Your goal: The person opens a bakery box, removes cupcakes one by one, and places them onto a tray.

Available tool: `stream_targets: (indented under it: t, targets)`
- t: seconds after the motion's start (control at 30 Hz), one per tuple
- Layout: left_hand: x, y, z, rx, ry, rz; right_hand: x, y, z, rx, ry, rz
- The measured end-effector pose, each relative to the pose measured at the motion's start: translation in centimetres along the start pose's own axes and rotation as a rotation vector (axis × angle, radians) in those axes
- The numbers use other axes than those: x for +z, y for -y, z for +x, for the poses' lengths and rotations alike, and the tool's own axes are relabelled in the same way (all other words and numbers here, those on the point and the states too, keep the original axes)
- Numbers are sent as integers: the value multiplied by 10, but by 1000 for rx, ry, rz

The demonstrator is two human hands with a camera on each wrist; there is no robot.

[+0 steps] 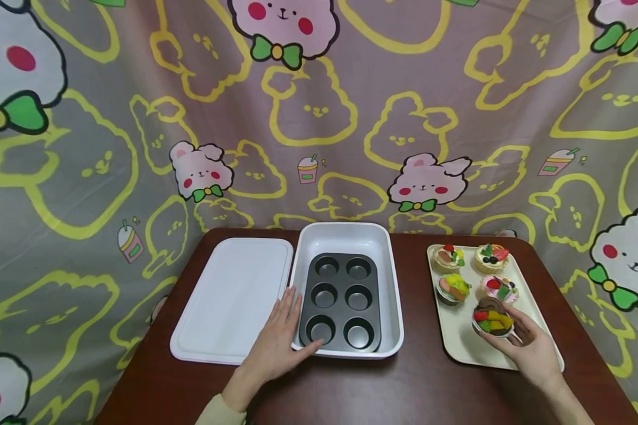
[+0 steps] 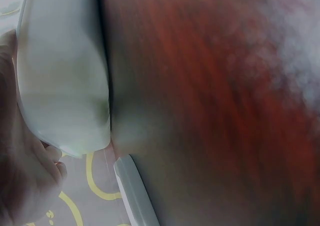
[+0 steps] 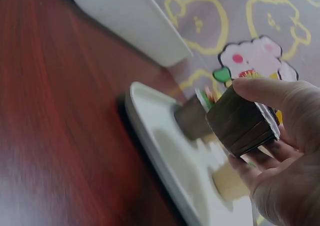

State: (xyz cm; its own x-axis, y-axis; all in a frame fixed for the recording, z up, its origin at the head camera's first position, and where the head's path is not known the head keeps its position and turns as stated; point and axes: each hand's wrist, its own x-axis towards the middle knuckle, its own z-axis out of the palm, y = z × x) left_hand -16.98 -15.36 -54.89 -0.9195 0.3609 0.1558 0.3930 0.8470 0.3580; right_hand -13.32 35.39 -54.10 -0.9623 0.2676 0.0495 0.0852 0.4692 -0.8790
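My right hand grips a cupcake with fruit-like and brown toppings, held over the front part of a cream tray. In the right wrist view the dark cup of this cupcake shows between thumb and fingers, raised above the tray. My left hand rests with straight fingers at the left front rim of a white deep pan. Inside that pan lies a dark muffin tin with bare cups. The left wrist view shows the pan's outer wall beside the hand.
Several other decorated pastries stand on the tray, among them a fruit tart and a cupcake in a dark cup. A white lid-like board lies left of the pan. The brown table ends at a patterned curtain.
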Motion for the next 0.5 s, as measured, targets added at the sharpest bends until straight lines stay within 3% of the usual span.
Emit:
stream_targets:
  t: [0.1, 0.2, 0.5]
  targets:
    - [1, -1, 0, -5, 4, -1, -9, -4, 1, 135, -1, -54]
    - [1, -1, 0, -7, 8, 3, -15, -9, 0, 218, -18, -87]
    - [0, -1, -1, 18, -18, 12, -26, -13, -1, 269, 4, -120]
